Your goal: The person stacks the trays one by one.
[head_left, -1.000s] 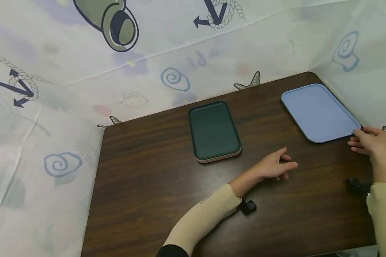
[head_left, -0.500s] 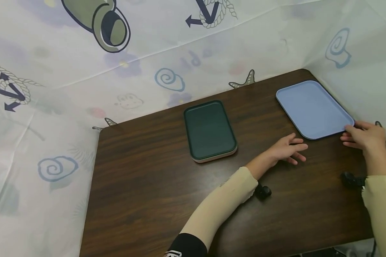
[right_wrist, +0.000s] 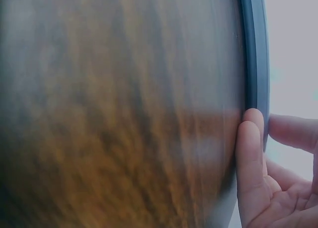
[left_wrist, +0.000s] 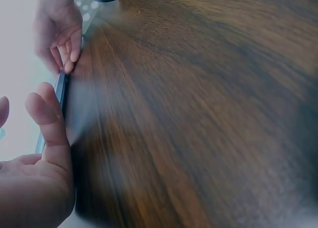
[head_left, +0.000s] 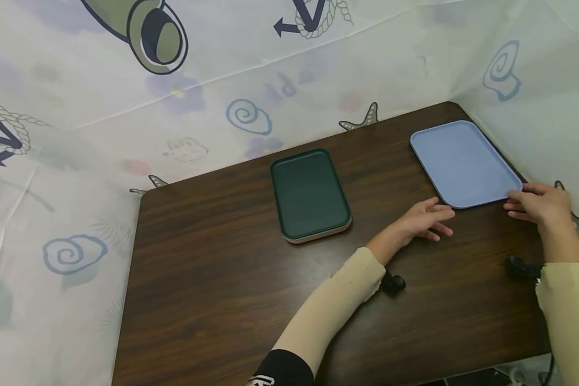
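A light blue rectangular tray (head_left: 465,163) lies at the back right of the table. At its near right corner my right hand (head_left: 542,203) pinches the rim; the right wrist view has the thumb on one side of the tray's edge (right_wrist: 257,54) and the fingers on the other. My left hand (head_left: 422,220) reaches to the near left corner with its fingers extended and spread, fingertips right at the rim and nothing gripped. To the left sits a dark green tray (head_left: 311,193), with paler edges of a stack showing beneath it.
The dark wood-grain table (head_left: 212,268) ends at a patterned cloth (head_left: 198,107) behind and along both sides. The blue tray lies close to the right-hand table edge. A small black camera (head_left: 393,283) hangs under the left wrist, another black camera (head_left: 521,268) under the right.
My left hand has moved right and away from me, up to the blue tray's near corner. My right hand stays at its corner. The head view has shifted slightly.
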The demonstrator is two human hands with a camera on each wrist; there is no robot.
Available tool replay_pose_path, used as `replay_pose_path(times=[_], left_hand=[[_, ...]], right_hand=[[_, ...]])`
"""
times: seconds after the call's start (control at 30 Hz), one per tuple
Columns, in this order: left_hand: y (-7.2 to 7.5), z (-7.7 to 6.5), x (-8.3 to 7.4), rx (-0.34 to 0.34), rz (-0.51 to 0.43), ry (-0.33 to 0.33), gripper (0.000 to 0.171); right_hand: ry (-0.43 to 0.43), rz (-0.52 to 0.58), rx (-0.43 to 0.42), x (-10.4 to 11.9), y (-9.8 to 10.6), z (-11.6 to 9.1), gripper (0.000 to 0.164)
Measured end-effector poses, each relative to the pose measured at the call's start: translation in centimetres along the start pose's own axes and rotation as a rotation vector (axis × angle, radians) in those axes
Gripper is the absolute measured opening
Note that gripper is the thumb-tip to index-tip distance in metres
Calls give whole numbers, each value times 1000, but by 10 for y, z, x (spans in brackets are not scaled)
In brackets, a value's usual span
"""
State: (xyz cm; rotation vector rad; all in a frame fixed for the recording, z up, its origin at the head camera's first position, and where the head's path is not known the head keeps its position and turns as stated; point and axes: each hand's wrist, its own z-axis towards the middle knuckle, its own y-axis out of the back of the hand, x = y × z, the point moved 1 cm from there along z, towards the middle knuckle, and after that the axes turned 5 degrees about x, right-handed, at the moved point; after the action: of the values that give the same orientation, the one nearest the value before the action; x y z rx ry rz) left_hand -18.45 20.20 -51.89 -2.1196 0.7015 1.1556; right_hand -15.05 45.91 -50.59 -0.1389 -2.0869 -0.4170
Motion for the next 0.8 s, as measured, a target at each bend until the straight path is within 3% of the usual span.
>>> replay_pose_path(times=[0.2,0.43,0.57,0.67,0.8], left_hand=[[4,-3,-2,2,8,2,67],[11,-5,-1,-75,24,-1,54],[12,-9,-3,-189,41,-15,32],[10,-10,-5,-314,18,-17,14],[8,-10,-5,-452,-7,-12,11]], right_hand=[[20,-97,41,0,-2,-6,73],[3,-109,132,-1,1,-13,75],[7,-104,201,-3,4,-16,75],[18,-41,285,-4,6,-20,55],[9,109,392,-7,7,-25,29]])
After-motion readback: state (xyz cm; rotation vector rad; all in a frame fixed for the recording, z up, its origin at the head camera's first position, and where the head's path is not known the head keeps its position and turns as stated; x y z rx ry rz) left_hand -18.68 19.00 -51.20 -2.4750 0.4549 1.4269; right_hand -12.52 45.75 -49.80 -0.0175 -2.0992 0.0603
